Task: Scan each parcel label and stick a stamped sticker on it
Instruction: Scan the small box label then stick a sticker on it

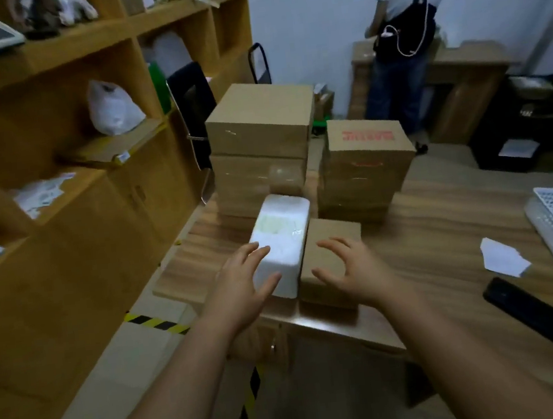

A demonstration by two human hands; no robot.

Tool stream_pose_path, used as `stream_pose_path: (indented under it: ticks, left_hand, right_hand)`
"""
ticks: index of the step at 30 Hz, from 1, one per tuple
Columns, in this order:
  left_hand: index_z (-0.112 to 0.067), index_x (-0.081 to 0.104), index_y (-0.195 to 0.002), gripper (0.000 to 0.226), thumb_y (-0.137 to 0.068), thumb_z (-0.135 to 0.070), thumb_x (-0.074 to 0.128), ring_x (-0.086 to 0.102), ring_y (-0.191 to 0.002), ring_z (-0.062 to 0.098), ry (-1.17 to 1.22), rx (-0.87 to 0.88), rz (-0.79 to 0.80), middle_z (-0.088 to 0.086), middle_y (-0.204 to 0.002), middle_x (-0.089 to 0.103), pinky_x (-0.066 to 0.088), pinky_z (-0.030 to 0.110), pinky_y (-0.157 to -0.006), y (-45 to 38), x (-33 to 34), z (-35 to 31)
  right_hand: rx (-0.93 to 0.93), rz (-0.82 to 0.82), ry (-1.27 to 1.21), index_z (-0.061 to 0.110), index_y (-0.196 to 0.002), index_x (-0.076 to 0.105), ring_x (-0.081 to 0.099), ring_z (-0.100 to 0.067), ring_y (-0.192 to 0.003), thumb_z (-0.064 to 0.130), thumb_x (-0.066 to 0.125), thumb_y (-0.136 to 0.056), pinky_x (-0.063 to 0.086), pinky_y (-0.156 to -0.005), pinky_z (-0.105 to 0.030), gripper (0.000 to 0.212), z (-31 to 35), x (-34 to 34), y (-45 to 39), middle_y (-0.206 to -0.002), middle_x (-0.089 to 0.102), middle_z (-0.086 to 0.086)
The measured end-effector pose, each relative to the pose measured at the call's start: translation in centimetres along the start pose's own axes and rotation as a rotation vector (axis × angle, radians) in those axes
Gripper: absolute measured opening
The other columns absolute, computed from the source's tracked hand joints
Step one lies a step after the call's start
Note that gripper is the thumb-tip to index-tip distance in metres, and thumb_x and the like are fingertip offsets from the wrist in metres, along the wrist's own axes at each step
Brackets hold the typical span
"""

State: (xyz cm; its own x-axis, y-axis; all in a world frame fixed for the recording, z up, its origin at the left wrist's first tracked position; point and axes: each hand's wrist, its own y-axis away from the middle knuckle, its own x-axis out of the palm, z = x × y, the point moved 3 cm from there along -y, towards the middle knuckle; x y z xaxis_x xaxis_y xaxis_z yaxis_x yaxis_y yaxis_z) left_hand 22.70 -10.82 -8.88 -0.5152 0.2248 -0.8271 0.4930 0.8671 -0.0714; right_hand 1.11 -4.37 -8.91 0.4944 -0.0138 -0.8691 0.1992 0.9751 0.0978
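I see one white foam parcel at table's near-left corner, long axis running away from me | one small brown box touching its right side | my left hand fingers spread, resting on foam | right hand spread, over brown box, contact unclear | three bigger cartons stacked behind.

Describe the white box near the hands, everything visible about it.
The white box is a long block with rounded edges; it looks like foam wrapped in shiny clear film. A pale, faded label sits on its top face, unreadable here. It lies flat on the wooden table near the front edge, its long side running away from the camera. Its right side sits against a low brown carton, its far end near a stack of cartons. The left hand reaches around its near left corner, fingers spread; actual contact is unclear.
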Motion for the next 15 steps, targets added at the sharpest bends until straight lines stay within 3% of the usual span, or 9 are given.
stream_pose_path:
  ticks: [4,10,15]
  left_hand:
    - [-0.03,0.042,-0.145,0.054,-0.095,-0.048,0.054,0.03,-0.141,0.012,-0.002,0.059,0.064,-0.009,-0.154,0.035,0.033,0.037,-0.114,-3.7,2.1,1.5]
    - [-0.025,0.054,-0.137,0.05,-0.094,-0.049,0.05,0.037,-0.138,0.018,-0.118,0.147,0.12,-0.002,-0.147,0.047,0.032,0.04,-0.108,-8.4,5.6,3.4]
    - [-0.024,0.061,-0.127,0.039,-0.095,-0.044,0.054,0.04,-0.134,0.019,-0.231,0.166,0.129,-0.003,-0.142,0.05,0.03,0.038,-0.105,-9.4,7.0,3.7]
  right_hand:
    - [0.106,0.044,0.015,0.032,-0.148,0.038,0.029,-0.016,-0.143,0.054,0.058,-0.091,0.031,-0.113,-0.036,0.065,-2.2,2.2,-2.1,-0.155,0.033,0.003]
    - [0.151,0.107,0.278,0.031,-0.147,0.037,0.029,-0.022,-0.141,0.062,0.059,-0.086,0.027,-0.113,-0.036,0.073,-3.8,6.9,-5.3,-0.156,0.03,0.0]
    - [0.16,0.056,0.327,0.029,-0.14,0.046,0.039,-0.022,-0.131,0.054,0.056,-0.09,0.035,-0.105,-0.036,0.057,-4.6,8.4,-6.1,-0.147,0.043,0.002]
